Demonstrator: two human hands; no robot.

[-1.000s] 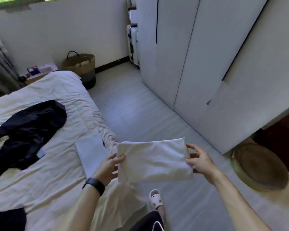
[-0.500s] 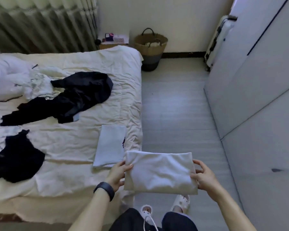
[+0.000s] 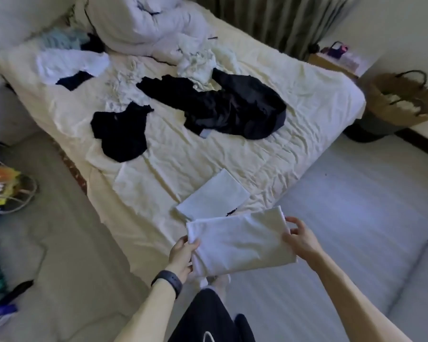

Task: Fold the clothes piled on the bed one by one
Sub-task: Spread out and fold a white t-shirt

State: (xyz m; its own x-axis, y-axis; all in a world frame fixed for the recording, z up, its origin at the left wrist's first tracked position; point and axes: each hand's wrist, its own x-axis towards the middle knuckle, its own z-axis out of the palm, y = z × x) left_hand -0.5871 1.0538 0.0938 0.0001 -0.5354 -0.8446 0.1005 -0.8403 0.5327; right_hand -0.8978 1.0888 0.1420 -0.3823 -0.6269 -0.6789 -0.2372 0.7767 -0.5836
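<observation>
Two hands hold one folded white garment (image 3: 240,239) at lower centre of the frame, flat and slightly tilted, over the near corner of the bed (image 3: 307,99) and the floor (image 3: 344,218). Left hand (image 3: 182,257), with black wristband (image 3: 168,280), grips the garment's left short edge, fingers curled under it. Right hand (image 3: 300,239) pinches the right short edge, fingertips bent onto the cloth.

Second folded white piece (image 3: 214,197) lies on the bed just above the held one, near the bed's edge; the two overlap in the picture, contact cannot be told.

Unfolded items on the cream sheet:
- large black garment (image 3: 232,107), crumpled, mid-bed, centre of frame
- small black garment (image 3: 121,133) to its left, apart from it
- crumpled pale cloth (image 3: 195,60) just above the large black one, touching it
- white garment (image 3: 69,61) at upper left with a dark piece lying on its lower edge

White duvet (image 3: 143,18) bunched at top centre. Woven basket (image 3: 400,99) on the floor at the right edge, beside the bed's far corner. Dark trousers and a pale slipper show at bottom centre.
</observation>
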